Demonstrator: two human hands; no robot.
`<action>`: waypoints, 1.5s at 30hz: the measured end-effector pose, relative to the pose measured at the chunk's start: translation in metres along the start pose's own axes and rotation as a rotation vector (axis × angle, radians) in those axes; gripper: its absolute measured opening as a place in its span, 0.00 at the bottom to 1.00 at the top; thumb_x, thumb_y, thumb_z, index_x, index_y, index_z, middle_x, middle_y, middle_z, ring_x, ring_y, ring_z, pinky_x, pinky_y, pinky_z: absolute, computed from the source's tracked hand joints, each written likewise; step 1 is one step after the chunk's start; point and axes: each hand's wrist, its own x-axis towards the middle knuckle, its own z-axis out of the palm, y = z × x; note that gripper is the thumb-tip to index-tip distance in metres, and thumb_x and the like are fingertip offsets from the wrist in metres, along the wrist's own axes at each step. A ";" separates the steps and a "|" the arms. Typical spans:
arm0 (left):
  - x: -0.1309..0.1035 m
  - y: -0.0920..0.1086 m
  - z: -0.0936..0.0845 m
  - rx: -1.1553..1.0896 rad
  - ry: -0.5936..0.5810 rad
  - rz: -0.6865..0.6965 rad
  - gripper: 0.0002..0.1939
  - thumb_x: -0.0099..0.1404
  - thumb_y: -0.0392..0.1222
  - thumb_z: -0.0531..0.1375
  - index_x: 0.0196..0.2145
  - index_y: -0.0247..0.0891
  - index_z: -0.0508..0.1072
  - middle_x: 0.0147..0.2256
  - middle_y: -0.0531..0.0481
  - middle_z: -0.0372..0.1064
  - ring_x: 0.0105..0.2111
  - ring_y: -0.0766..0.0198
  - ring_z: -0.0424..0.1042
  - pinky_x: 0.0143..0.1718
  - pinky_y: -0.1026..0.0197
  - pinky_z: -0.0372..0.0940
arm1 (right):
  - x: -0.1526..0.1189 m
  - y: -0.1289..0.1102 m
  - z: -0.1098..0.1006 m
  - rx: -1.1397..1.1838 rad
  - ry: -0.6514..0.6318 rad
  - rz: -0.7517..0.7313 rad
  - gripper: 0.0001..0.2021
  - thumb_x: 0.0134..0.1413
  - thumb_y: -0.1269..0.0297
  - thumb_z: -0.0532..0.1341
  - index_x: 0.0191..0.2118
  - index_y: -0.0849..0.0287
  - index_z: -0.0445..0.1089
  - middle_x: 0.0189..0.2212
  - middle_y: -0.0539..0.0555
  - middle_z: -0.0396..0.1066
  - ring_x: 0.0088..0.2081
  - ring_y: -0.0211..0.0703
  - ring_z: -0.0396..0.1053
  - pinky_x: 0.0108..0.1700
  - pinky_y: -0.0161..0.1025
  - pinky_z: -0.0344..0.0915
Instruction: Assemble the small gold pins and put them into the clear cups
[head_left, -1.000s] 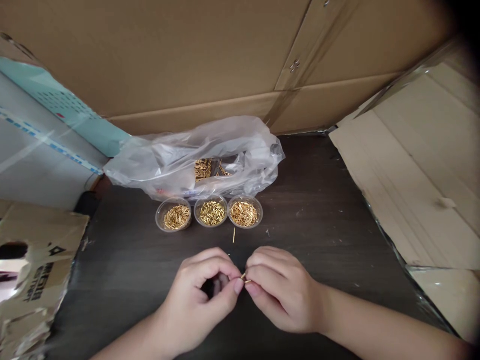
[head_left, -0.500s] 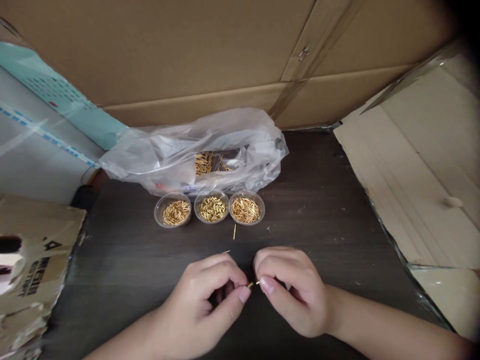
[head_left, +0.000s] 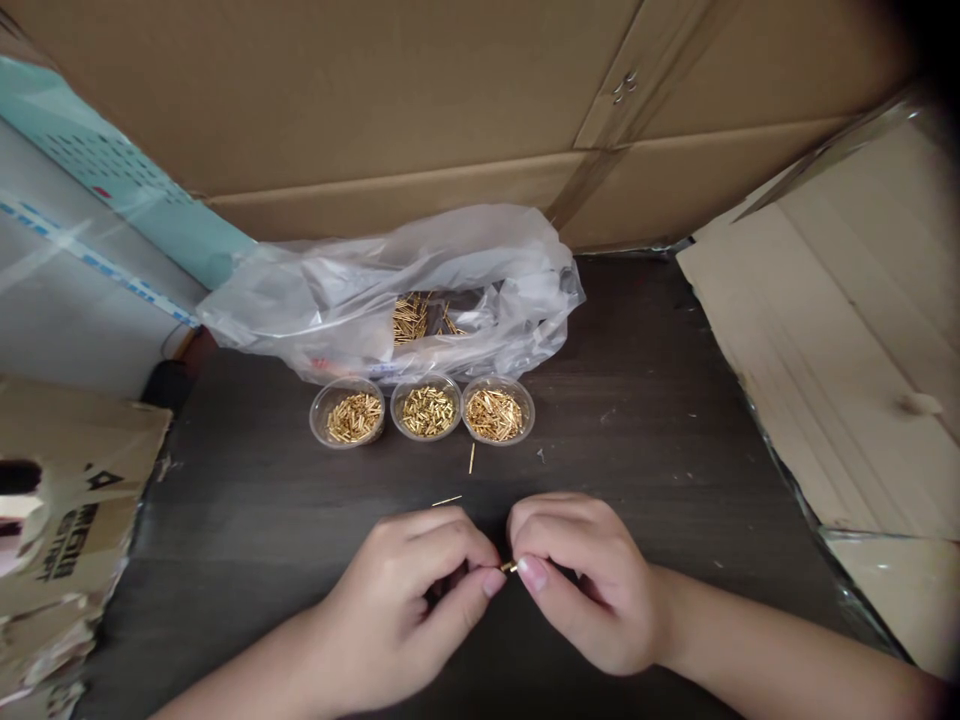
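Note:
My left hand (head_left: 427, 590) and my right hand (head_left: 589, 580) meet low in the middle of the head view, thumbs and forefingers pinched. Between the fingertips shows a short brass-coloured metal pin (head_left: 509, 567); one end is in my left fingers, the other in my right. Whether it is one piece or two touching end to end is too small to tell. Beyond my left knuckles lies a thin gold pin (head_left: 448, 500). Another gold pin (head_left: 472, 459) lies near the cups. Three clear round cups, the left (head_left: 347, 412), middle (head_left: 427, 407) and right (head_left: 498, 410), hold small brass-coloured pieces.
Behind the cups spreads a crumpled clear plastic bag (head_left: 322, 300) with more gold pins (head_left: 410, 318) inside. Cardboard stands at the back (head_left: 375, 90), right (head_left: 840, 330) and left (head_left: 67, 470) of the dark tabletop (head_left: 637, 400). Small scraps lie to the right.
The gap between the pieces at my fingertips has closed; they now meet. The view has shifted slightly, and more of the loose pin beyond my left hand shows.

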 end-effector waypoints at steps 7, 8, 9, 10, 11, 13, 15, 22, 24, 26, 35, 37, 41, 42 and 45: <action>0.000 0.000 -0.001 0.016 -0.007 -0.004 0.04 0.70 0.31 0.58 0.36 0.36 0.71 0.30 0.52 0.68 0.29 0.69 0.66 0.30 0.66 0.60 | 0.000 -0.001 -0.002 0.002 0.049 -0.001 0.09 0.61 0.73 0.53 0.29 0.58 0.58 0.22 0.47 0.57 0.24 0.34 0.56 0.27 0.35 0.55; 0.000 0.000 -0.001 0.017 -0.009 -0.003 0.04 0.70 0.31 0.58 0.36 0.36 0.71 0.30 0.52 0.68 0.29 0.69 0.66 0.30 0.65 0.60 | 0.000 -0.002 -0.002 -0.002 0.058 0.001 0.09 0.61 0.73 0.53 0.29 0.58 0.58 0.22 0.47 0.57 0.24 0.34 0.57 0.28 0.34 0.55; 0.000 0.000 -0.001 0.018 -0.010 0.001 0.04 0.70 0.31 0.58 0.37 0.36 0.71 0.30 0.52 0.68 0.29 0.69 0.66 0.30 0.65 0.61 | 0.000 -0.002 -0.002 -0.005 0.061 0.001 0.09 0.61 0.73 0.53 0.29 0.57 0.58 0.22 0.47 0.57 0.24 0.34 0.57 0.28 0.34 0.55; 0.000 0.000 -0.001 0.020 -0.009 0.006 0.04 0.70 0.31 0.58 0.37 0.36 0.72 0.30 0.52 0.68 0.29 0.69 0.66 0.30 0.65 0.61 | 0.000 -0.002 -0.002 -0.006 0.055 0.002 0.09 0.61 0.73 0.53 0.29 0.57 0.57 0.22 0.47 0.57 0.24 0.34 0.56 0.28 0.34 0.55; 0.000 0.000 -0.001 0.021 -0.008 0.011 0.04 0.70 0.31 0.58 0.37 0.36 0.72 0.30 0.52 0.69 0.29 0.69 0.66 0.30 0.65 0.61 | 0.000 -0.002 -0.002 -0.004 0.045 0.000 0.09 0.61 0.73 0.53 0.29 0.57 0.57 0.22 0.47 0.57 0.24 0.34 0.56 0.27 0.34 0.54; -0.001 0.000 -0.001 0.023 -0.009 0.018 0.04 0.70 0.31 0.58 0.37 0.36 0.71 0.30 0.52 0.68 0.29 0.69 0.66 0.30 0.66 0.61 | 0.000 -0.001 -0.002 0.002 0.025 -0.009 0.09 0.61 0.73 0.53 0.29 0.57 0.57 0.21 0.47 0.56 0.23 0.34 0.55 0.27 0.34 0.54; -0.001 0.000 -0.001 0.025 -0.014 0.020 0.03 0.70 0.31 0.58 0.37 0.36 0.71 0.30 0.52 0.68 0.29 0.69 0.66 0.30 0.66 0.61 | 0.000 -0.001 -0.001 0.003 0.014 -0.013 0.09 0.61 0.73 0.53 0.29 0.57 0.56 0.21 0.47 0.56 0.23 0.34 0.55 0.27 0.34 0.53; -0.001 -0.001 -0.003 0.017 -0.037 0.018 0.04 0.71 0.31 0.58 0.38 0.36 0.71 0.31 0.52 0.69 0.29 0.68 0.66 0.31 0.65 0.60 | 0.000 -0.001 -0.002 -0.004 -0.019 -0.013 0.10 0.61 0.73 0.52 0.28 0.57 0.55 0.21 0.46 0.55 0.23 0.34 0.54 0.27 0.35 0.53; 0.000 -0.001 -0.003 0.013 -0.040 0.014 0.04 0.71 0.31 0.57 0.38 0.36 0.71 0.31 0.51 0.69 0.30 0.68 0.67 0.31 0.65 0.61 | 0.000 -0.001 -0.002 -0.006 -0.026 -0.009 0.10 0.61 0.73 0.52 0.28 0.57 0.55 0.21 0.46 0.54 0.23 0.34 0.54 0.27 0.35 0.53; -0.001 -0.001 -0.003 0.010 -0.042 0.008 0.04 0.71 0.31 0.57 0.38 0.36 0.70 0.31 0.51 0.68 0.30 0.68 0.66 0.32 0.65 0.61 | 0.000 0.000 -0.002 -0.011 -0.030 -0.009 0.10 0.61 0.73 0.53 0.28 0.57 0.54 0.21 0.46 0.54 0.23 0.34 0.54 0.27 0.35 0.53; 0.001 -0.008 -0.001 -0.043 -0.049 -0.065 0.07 0.74 0.35 0.54 0.35 0.37 0.67 0.29 0.53 0.64 0.29 0.68 0.64 0.32 0.66 0.59 | 0.001 0.005 -0.002 -0.086 -0.028 -0.036 0.10 0.62 0.74 0.52 0.29 0.57 0.57 0.22 0.47 0.56 0.24 0.35 0.55 0.28 0.35 0.54; 0.004 -0.011 -0.001 -0.058 -0.054 -0.107 0.08 0.75 0.36 0.54 0.34 0.37 0.67 0.29 0.53 0.65 0.29 0.68 0.64 0.32 0.66 0.59 | 0.002 0.007 -0.002 -0.100 -0.034 -0.014 0.10 0.63 0.73 0.52 0.29 0.57 0.57 0.22 0.47 0.55 0.24 0.35 0.54 0.28 0.35 0.54; 0.009 -0.014 -0.004 -0.046 -0.010 -0.134 0.10 0.74 0.38 0.55 0.33 0.36 0.69 0.28 0.53 0.65 0.29 0.68 0.64 0.32 0.66 0.59 | 0.004 0.012 -0.004 -0.102 -0.044 0.029 0.12 0.64 0.72 0.53 0.28 0.58 0.57 0.22 0.46 0.54 0.24 0.33 0.53 0.28 0.34 0.52; 0.010 -0.015 -0.004 -0.044 0.003 -0.149 0.11 0.74 0.39 0.56 0.32 0.36 0.69 0.28 0.53 0.65 0.29 0.68 0.64 0.31 0.66 0.58 | 0.005 0.013 -0.005 -0.094 -0.048 0.041 0.12 0.65 0.72 0.53 0.27 0.58 0.56 0.22 0.46 0.54 0.24 0.33 0.53 0.28 0.34 0.52; 0.011 -0.014 -0.004 -0.080 0.029 -0.236 0.12 0.73 0.41 0.56 0.31 0.35 0.69 0.25 0.54 0.64 0.25 0.70 0.62 0.27 0.67 0.57 | 0.007 0.015 -0.006 -0.063 -0.059 0.081 0.13 0.66 0.71 0.53 0.27 0.59 0.57 0.23 0.46 0.55 0.25 0.32 0.54 0.28 0.33 0.52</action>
